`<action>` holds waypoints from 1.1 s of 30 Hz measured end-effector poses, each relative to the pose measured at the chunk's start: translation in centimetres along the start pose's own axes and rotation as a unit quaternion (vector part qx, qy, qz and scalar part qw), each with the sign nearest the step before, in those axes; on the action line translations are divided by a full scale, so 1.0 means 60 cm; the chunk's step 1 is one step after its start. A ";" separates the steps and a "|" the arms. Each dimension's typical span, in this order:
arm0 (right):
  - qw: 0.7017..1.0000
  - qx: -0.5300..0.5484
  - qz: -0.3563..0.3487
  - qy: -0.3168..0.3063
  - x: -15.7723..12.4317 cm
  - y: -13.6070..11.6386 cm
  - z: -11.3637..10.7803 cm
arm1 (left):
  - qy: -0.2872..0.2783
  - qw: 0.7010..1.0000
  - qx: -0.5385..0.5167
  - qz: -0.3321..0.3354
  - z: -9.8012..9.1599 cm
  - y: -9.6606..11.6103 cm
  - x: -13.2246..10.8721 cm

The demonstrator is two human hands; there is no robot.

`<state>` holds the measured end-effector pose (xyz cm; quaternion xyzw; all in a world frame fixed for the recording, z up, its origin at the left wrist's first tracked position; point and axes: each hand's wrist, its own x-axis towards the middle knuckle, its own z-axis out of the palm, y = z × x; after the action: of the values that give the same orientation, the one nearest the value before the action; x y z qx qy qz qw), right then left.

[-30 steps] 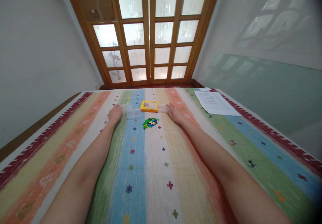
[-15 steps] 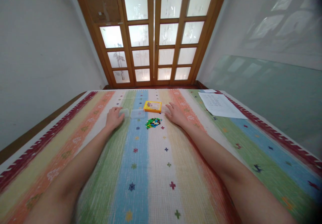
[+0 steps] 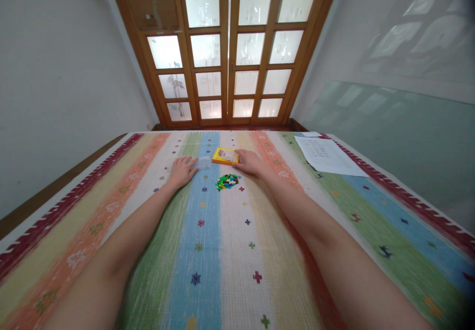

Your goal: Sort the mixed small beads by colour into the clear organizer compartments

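On the striped cloth, my left hand is closed over the left end of a shallow clear plastic tray, thumb at the near side and fingers at the far side. Under the palm, the plastic is hidden. To the right of the tray lies a flat yellow box with a printed top. My right hand grips that box by its right end, thumb in front and fingers behind. Just nearer to me than the box is a small pile of mixed toy bricks, green, blue, white and dark; neither hand touches it.
A striped, patterned tablecloth covers the table. Printed paper sheets lie at the far right. Beyond the table's far edge stand wooden doors with glass panes. A pale glass panel leans along the right wall.
My left hand has slid right, over the clear plastic towards the yellow box. My right hand has come left and taken hold of the box's right end. The brick pile stays put.
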<state>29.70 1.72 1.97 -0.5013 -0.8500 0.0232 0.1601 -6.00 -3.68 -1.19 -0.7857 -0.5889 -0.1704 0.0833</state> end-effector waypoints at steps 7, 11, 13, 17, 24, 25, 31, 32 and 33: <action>0.999 -0.012 -0.041 0.006 -0.026 0.005 -0.010 | -0.034 0.999 -0.008 -0.039 0.008 0.004 0.043; 0.999 -0.026 -0.032 0.003 -0.029 0.002 -0.013 | -0.040 0.998 -0.027 -0.048 0.012 0.019 0.057; 0.999 -0.033 -0.038 -0.002 -0.026 0.001 -0.012 | -0.039 0.997 -0.037 -0.050 0.014 0.023 0.059; 0.999 -0.044 -0.013 -0.007 -0.020 -0.004 -0.008 | -0.040 0.998 -0.034 -0.045 0.019 0.023 0.057; 0.998 -0.050 -0.029 -0.005 -0.046 -0.015 -0.012 | -0.040 0.999 -0.023 -0.029 0.021 0.027 0.045; 0.998 -0.052 -0.026 -0.005 -0.053 -0.015 -0.012 | -0.039 0.999 -0.025 -0.024 0.019 0.029 0.040; 0.999 -0.046 -0.021 0.008 -0.088 -0.011 -0.005 | -0.026 0.998 -0.046 0.018 0.003 0.041 0.012; 0.999 -0.042 -0.025 0.011 -0.090 -0.010 -0.005 | -0.025 0.998 -0.052 0.022 0.000 0.043 0.010; 0.999 -0.036 -0.026 0.015 -0.092 -0.010 -0.004 | -0.023 0.998 -0.059 0.024 -0.003 0.044 0.009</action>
<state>31.74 -3.35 0.94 -0.4844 -0.8608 -0.0195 0.1549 -3.36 -4.01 -0.62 -0.8068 -0.5604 -0.1853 0.0272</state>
